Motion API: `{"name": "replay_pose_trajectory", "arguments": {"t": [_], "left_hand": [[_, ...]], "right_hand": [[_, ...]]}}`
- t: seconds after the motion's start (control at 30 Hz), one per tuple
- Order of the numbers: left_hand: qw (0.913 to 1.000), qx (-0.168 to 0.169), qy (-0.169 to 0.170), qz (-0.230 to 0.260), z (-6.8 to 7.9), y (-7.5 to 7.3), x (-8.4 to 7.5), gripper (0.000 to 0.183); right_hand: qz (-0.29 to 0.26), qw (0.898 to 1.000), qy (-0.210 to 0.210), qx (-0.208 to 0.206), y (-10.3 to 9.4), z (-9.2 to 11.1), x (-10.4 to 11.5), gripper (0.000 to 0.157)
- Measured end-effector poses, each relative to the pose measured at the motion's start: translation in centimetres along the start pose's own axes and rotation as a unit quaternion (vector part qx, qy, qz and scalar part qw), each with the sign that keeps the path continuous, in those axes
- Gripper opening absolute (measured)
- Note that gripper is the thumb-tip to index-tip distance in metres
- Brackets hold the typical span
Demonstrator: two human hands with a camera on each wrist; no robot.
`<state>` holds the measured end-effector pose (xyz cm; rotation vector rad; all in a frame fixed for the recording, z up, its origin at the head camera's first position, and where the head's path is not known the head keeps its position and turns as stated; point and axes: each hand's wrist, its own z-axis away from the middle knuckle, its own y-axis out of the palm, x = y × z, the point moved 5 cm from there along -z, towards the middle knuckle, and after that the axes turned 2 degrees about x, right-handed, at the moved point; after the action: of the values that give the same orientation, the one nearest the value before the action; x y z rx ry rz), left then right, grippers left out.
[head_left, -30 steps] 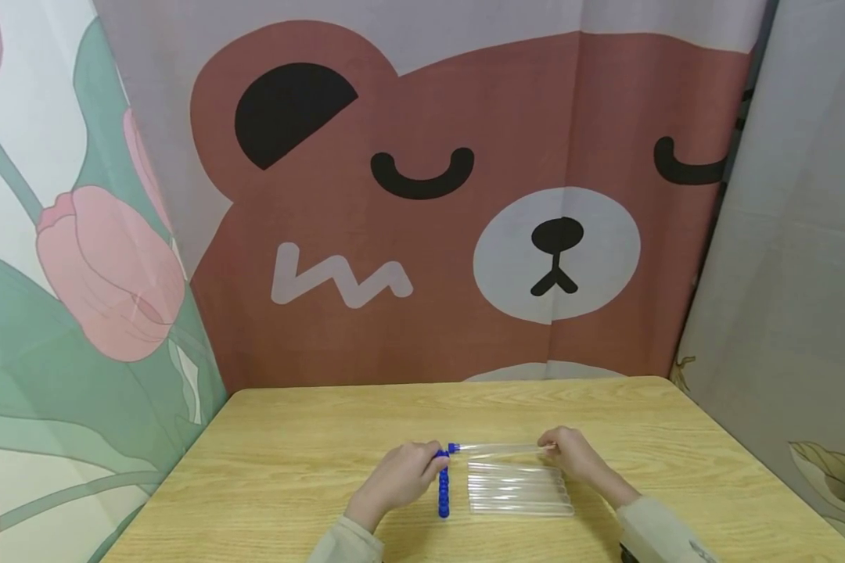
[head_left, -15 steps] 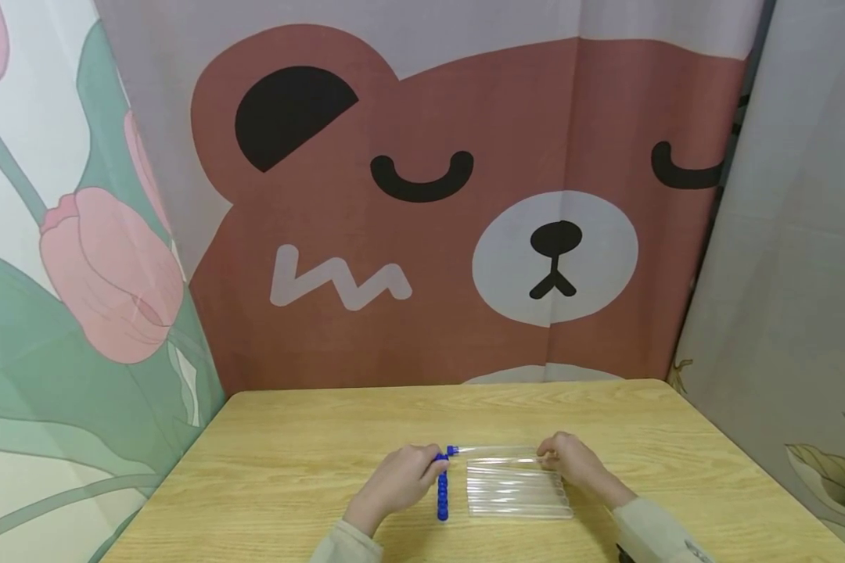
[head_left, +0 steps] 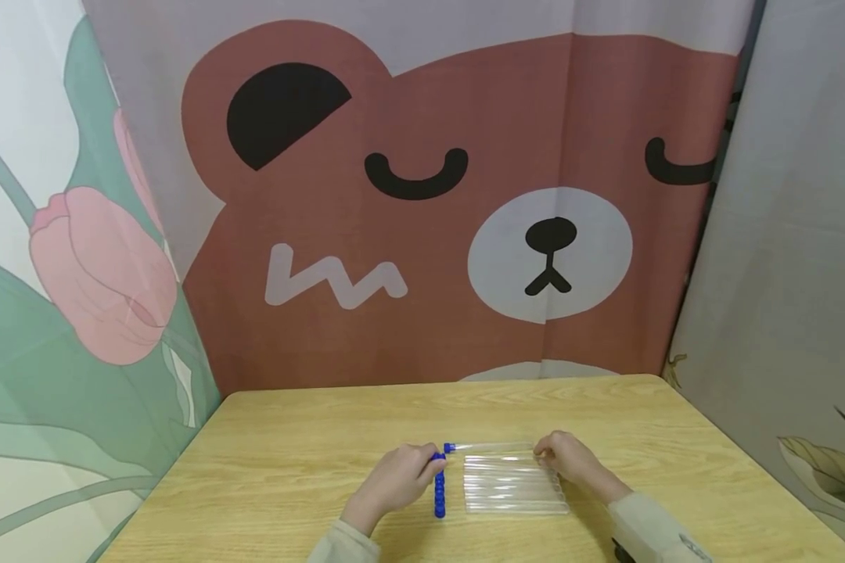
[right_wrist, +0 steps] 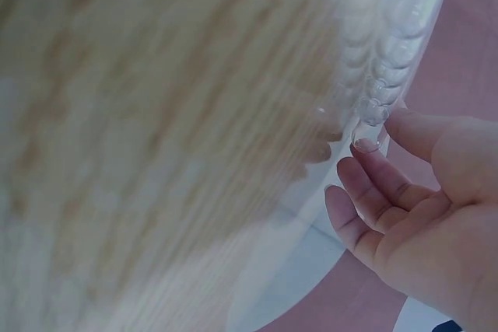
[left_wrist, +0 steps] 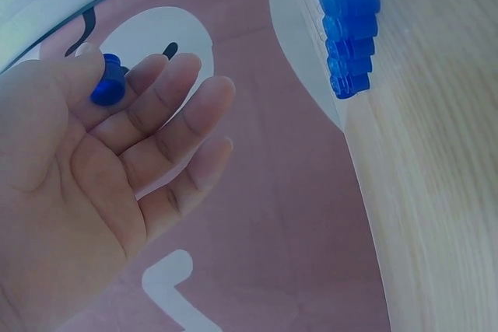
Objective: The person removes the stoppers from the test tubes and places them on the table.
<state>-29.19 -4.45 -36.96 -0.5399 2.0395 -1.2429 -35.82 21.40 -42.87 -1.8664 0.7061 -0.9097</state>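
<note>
My left hand (head_left: 399, 475) pinches a blue cap (left_wrist: 108, 89) between thumb and index finger, the other fingers loosely bent in the left wrist view. Just beside it, a row of several blue caps (head_left: 440, 496) stands on the table. A clear test tube with a blue cap (head_left: 449, 448) on its left end lies at the far side of a row of clear test tubes (head_left: 510, 489). My right hand (head_left: 570, 463) pinches the rounded end of a clear test tube (right_wrist: 366, 138) at the row's far right corner. Whether that tube is the capped one, I cannot tell.
The wooden table (head_left: 310, 430) reaches back to a curtain (head_left: 324, 328) with a printed bear. Patterned curtains hang along the left and right sides, close to the table's edges.
My right hand has shifted slightly left and nearer along the far tubes. The row's far edge now sits closer to the capped test tube. My left hand keeps its place with the cap.
</note>
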Motion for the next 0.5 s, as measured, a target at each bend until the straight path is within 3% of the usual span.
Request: {"name": "replay_pose_trajectory", "arguments": {"t": [0.33, 0.5], "left_hand": [[0.9999, 0.01, -0.005, 0.007, 0.13, 0.1, 0.14, 0.026], [0.9998, 0.015, -0.006, 0.012, 0.11, 0.21, 0.25, 0.026]], "right_hand": [[-0.02, 1.0, -0.01, 0.014, 0.1, -0.24, -0.16, 0.01], [-0.031, 0.999, 0.007, 0.019, 0.14, -0.36, -0.19, 0.012]]}}
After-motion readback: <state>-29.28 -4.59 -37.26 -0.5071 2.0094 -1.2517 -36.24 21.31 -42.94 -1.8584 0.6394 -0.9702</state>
